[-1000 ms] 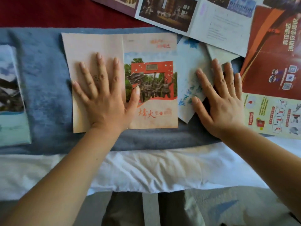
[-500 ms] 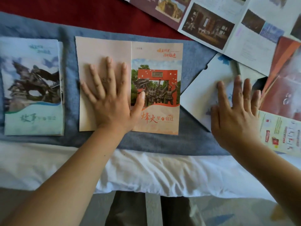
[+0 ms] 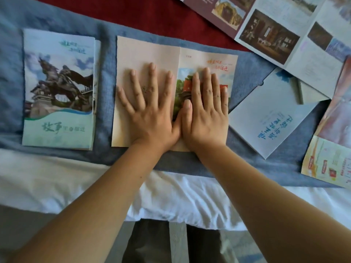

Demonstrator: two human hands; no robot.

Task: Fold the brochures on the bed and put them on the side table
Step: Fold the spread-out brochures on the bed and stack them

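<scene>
Left hand (image 3: 150,111) and right hand (image 3: 207,109) spread flat on half-open peach paper brochure (image 3: 205,59); soft blue blanket (image 3: 106,73) risks crooked crease.

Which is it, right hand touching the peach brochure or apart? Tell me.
Touching. The head view shows the right hand lying flat, fingers straight, on the cover panel of the peach brochure.

Both bare forearms reach forward, the left hand (image 3: 150,118) lying flat, palm down, fingers spread, the right hand (image 3: 208,114) flat just beside it, fingers together, their thumbs apparently touching.
</scene>
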